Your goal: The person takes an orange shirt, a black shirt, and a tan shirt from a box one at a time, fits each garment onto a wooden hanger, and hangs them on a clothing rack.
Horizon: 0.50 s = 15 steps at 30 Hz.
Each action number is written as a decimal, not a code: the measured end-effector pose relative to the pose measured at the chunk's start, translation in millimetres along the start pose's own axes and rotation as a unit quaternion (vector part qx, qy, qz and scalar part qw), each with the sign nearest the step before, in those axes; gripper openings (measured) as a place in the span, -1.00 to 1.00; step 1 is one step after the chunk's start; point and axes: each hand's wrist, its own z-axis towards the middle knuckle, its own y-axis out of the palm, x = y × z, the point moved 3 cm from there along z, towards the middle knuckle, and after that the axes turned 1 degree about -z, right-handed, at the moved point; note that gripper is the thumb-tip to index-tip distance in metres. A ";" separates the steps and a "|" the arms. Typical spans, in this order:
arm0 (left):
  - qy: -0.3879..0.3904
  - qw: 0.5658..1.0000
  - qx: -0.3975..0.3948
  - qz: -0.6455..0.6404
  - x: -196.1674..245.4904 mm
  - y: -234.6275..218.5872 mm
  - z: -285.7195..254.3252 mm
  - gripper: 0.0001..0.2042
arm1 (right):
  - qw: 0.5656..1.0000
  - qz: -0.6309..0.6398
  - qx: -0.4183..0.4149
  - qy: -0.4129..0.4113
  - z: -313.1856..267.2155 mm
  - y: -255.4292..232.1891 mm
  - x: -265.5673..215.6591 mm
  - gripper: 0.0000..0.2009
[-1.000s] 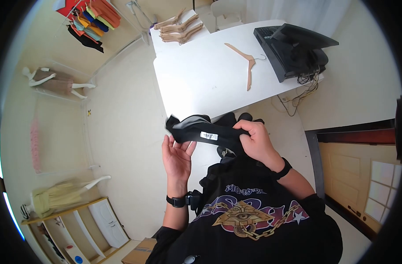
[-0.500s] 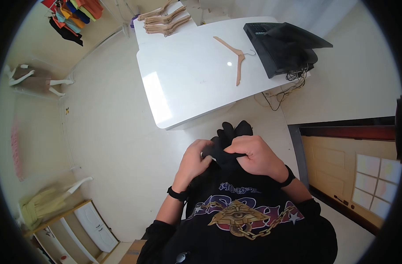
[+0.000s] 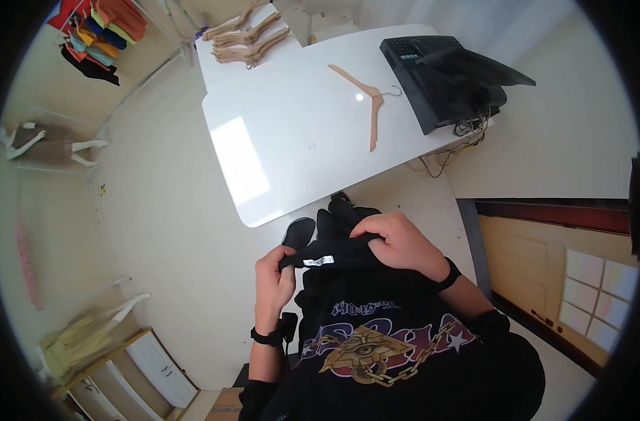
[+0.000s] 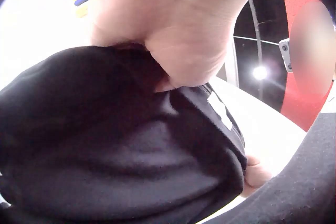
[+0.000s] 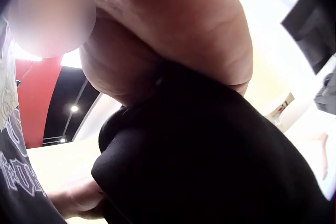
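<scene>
A black garment (image 3: 341, 252) is stretched between both hands in front of the torso, a white label (image 3: 318, 261) on its upper edge. The left hand (image 3: 273, 281) pinches one end of that edge, and the right hand (image 3: 400, 242) grips the other. In the left wrist view the cloth (image 4: 121, 140) hangs below the left hand (image 4: 168, 29), the label (image 4: 219, 110) beside it. The right wrist view has the right hand (image 5: 173, 29) gripping dark cloth (image 5: 194, 150); its fingertips are hidden.
Beyond the hands stands a white table (image 3: 292, 154) with a wooden hanger (image 3: 374, 105), a stack of hangers (image 3: 246, 43) and a black monitor unit (image 3: 449, 84). Clothes hang on a rack (image 3: 99, 35) at the upper left; a door (image 3: 523, 266) is at the right.
Half a second ago the hands were close together on bunched cloth. The left hand has since moved left, the edge is spread out, and the label shows again.
</scene>
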 end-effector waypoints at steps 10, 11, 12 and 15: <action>-0.130 0.982 0.127 -0.054 71.3 -10.6 23.3 -0.83 | 0.933 0.284 -0.147 0.164 149.5 -10.4 190.0 -0.57; -0.151 0.979 0.126 -0.052 77.3 -11.3 26.3 -0.85 | 0.974 0.115 -0.026 0.193 169.1 -18.9 232.7 -0.56; -0.170 0.974 0.144 -0.044 80.2 -13.6 27.1 -0.85 | 0.965 -0.065 0.079 0.243 183.8 -31.6 268.5 -0.53; -0.208 0.963 0.159 -0.061 86.3 -15.2 24.3 -0.89 | 0.901 -0.287 0.163 0.282 200.4 -64.6 326.3 -0.34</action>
